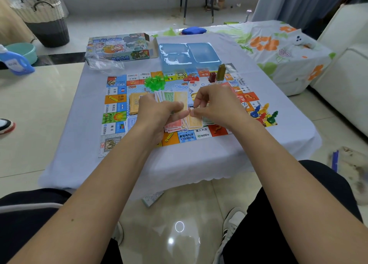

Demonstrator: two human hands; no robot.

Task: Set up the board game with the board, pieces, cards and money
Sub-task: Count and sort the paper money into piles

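Observation:
The colourful game board (pixel 115 112) lies flat on a low table. My left hand (pixel 159 112) grips a fanned stack of paper money (pixel 173 97) above the board's middle. My right hand (pixel 215 104) pinches the edge of a yellow note at that stack. Sorted money piles, red (pixel 174 125), yellow (pixel 194 122) and green (pixel 208 120), lie under my hands. A tan card pile (pixel 135 104) sits to the left. Green houses (pixel 154 82) and red houses (pixel 191 78) lie at the far side. Pawns (pixel 262 114) and a white die (pixel 244 104) sit at the right.
The blue plastic tray (pixel 189 54) and the game box (pixel 119 46) stand beyond the board, with a clear plastic bag (pixel 105 63) beside them. Two tall tower pieces (pixel 218 73) stand at the far right. A card packet (pixel 152 199) lies on the floor under the table's front edge.

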